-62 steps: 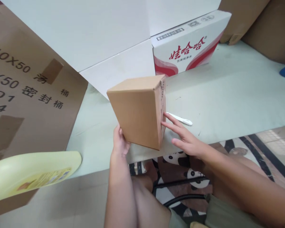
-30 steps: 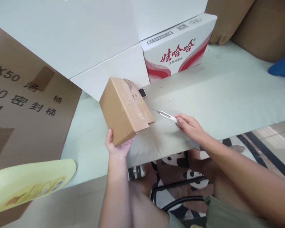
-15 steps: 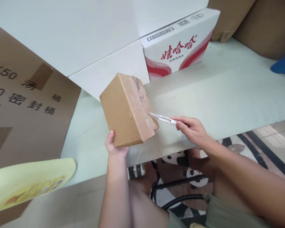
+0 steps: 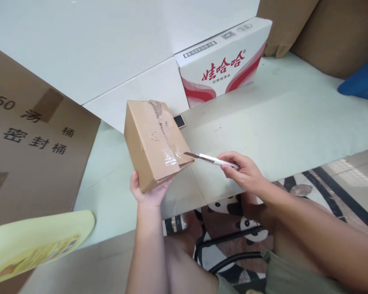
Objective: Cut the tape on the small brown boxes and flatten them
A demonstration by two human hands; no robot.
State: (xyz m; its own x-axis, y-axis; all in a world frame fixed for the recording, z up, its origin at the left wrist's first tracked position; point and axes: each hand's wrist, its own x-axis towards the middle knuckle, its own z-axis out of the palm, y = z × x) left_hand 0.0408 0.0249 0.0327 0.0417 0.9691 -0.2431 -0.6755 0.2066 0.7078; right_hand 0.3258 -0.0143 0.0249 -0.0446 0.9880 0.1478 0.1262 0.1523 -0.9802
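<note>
A small brown cardboard box is held tilted above the pale tabletop by my left hand. The thumb presses its left side, and the other fingers are partly hidden beneath it. Clear packing tape and a dark printed strip run along the side facing right, and a flap juts out at the lower corner. Closed around the handle of a box cutter is my right hand. The cutter's blade is out, pointing left, its tip at the taped side near the right corner; whether it touches is unclear.
Behind stands a white and red carton against white panels. A dark-screened small device lies behind the box. Large printed cardboard borders the left, with a pale yellow bottle in front. A blue object sits at the right.
My left hand has turned the box so its taped side faces me more, uncovering the small device behind. The cutter has shifted slightly left, and its blade now shows dark.
</note>
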